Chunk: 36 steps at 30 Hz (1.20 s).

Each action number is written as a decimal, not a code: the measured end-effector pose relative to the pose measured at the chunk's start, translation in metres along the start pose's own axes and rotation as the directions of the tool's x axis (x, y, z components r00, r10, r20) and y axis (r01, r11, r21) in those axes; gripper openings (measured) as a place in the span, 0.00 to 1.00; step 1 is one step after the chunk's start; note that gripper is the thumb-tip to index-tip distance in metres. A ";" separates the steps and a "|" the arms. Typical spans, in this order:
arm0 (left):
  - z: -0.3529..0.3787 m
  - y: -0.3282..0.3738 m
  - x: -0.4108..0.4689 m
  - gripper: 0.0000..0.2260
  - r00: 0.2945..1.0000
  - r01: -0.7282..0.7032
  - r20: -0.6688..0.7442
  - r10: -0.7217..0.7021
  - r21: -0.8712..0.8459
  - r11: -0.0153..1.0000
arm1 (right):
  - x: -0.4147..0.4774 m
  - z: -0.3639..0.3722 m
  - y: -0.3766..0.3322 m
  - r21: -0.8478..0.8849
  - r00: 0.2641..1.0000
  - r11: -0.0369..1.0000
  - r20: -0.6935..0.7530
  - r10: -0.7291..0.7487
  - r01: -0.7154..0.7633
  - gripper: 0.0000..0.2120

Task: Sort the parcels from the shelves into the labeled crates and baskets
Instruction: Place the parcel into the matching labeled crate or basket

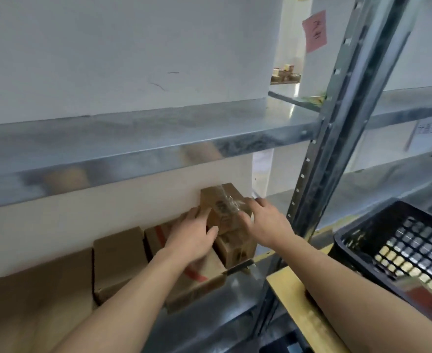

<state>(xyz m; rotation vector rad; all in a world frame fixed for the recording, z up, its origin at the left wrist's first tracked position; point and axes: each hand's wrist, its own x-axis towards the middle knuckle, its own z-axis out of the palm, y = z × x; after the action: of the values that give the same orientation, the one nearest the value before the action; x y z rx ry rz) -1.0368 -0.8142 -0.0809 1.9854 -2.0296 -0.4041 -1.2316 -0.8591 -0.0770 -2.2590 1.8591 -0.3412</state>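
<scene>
A small taped cardboard parcel (pixel 222 207) stands on top of another small parcel (pixel 235 248) at the right end of the lower metal shelf (pixel 235 284). My left hand (pixel 192 238) grips the top parcel's left side, thumb on its front. From the right, my right hand (pixel 263 220) holds the same parcel, fingers curled over its taped edge. More brown parcels line the shelf to the left: one with red tape (pixel 197 278) under my left wrist and a plain one (pixel 119 261) beside it.
A black plastic crate (pixel 362 233) stands at the right on a yellow-edged surface (pixel 291 289). A metal upright (pixel 332 128) divides the shelf bays. The upper shelf (pixel 143 146) overhangs the parcels. A pink note (pixel 314 30) hangs on the wall.
</scene>
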 end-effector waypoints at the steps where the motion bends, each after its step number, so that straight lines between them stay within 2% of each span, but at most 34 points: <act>1: 0.003 0.004 0.006 0.27 1.000 0.022 -0.001 -0.022 0.005 1.000 | 0.013 0.003 0.005 0.016 1.000 1.000 0.011 -0.016 0.016 0.27; 4: 0.014 0.014 0.014 0.27 0.997 0.074 0.013 -0.074 0.026 0.997 | 0.044 0.014 0.018 0.080 0.993 0.995 0.099 -0.065 0.057 0.26; 7: 0.025 0.022 0.016 0.27 0.993 0.108 0.052 -0.108 -0.010 0.994 | 0.060 0.025 0.021 0.217 0.970 0.973 0.207 -0.129 0.083 0.28; 10: 0.036 0.024 0.016 0.27 0.992 0.120 -0.014 -0.124 -0.162 0.979 | 0.066 0.036 0.021 0.340 0.979 0.939 0.164 -0.121 0.059 0.27; 13: 0.044 0.020 0.009 0.23 0.976 0.054 -0.178 -0.124 -0.356 0.933 | 0.060 0.034 0.016 0.402 0.986 0.910 0.081 -0.146 0.102 0.24; 16: 0.043 0.019 -0.005 0.18 0.906 -0.058 -0.379 -0.187 -0.549 0.834 | 0.049 0.026 0.007 0.504 0.983 0.848 -0.007 -0.184 0.162 0.22; 18: 0.039 0.020 -0.016 0.16 0.848 -0.121 -0.456 -0.271 -0.663 0.739 | 0.036 0.023 -0.003 0.567 0.978 0.800 -0.056 -0.201 0.197 0.21; 19: 0.036 0.022 -0.024 0.15 0.810 -0.147 -0.497 -0.312 -0.687 0.712 | 0.028 0.023 -0.010 0.604 0.973 0.766 -0.083 -0.214 0.220 0.22; 22: 0.023 0.020 -0.047 0.14 0.671 -0.178 -0.616 -0.413 -0.675 0.716 | 0.002 0.027 -0.033 0.727 0.966 0.642 -0.122 -0.227 0.243 0.24; 24: 0.015 0.010 -0.070 0.17 0.626 -0.205 -0.616 -0.478 -0.721 0.662 | -0.019 0.031 -0.053 0.784 0.961 0.565 -0.144 -0.237 0.256 0.28; 27: 0.005 -0.015 -0.112 0.23 0.740 -0.303 -0.493 -0.458 -0.852 0.428 | -0.058 0.034 -0.086 0.871 0.945 0.420 -0.133 -0.300 0.255 0.22; 29: 0.000 -0.028 -0.148 0.23 0.775 -0.351 -0.472 -0.421 -0.874 0.335 | -0.084 0.038 -0.107 0.891 0.916 0.361 -0.126 -0.382 0.274 0.22; 31: -0.007 -0.039 -0.188 0.23 0.749 -0.354 -0.490 -0.445 -0.865 0.356 | -0.107 0.041 -0.130 0.842 0.878 0.421 -0.120 -0.464 0.338 0.25; 33: -0.016 -0.050 -0.227 0.23 0.703 -0.334 -0.522 -0.482 -0.842 0.424 | -0.131 0.041 -0.157 0.793 0.852 0.486 -0.080 -0.517 0.369 0.28; 36: -0.026 -0.072 -0.285 0.24 0.625 -0.288 -0.573 -0.530 -0.800 0.526 | -0.177 0.038 -0.202 0.778 0.770 0.446 -0.074 -0.633 0.442 0.28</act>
<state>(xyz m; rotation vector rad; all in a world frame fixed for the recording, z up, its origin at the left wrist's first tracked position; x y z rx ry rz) -0.9538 -0.5310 -0.0840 1.2649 -0.7851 -0.3584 -1.0639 -0.6464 -0.0631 -2.0288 0.5630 -0.7560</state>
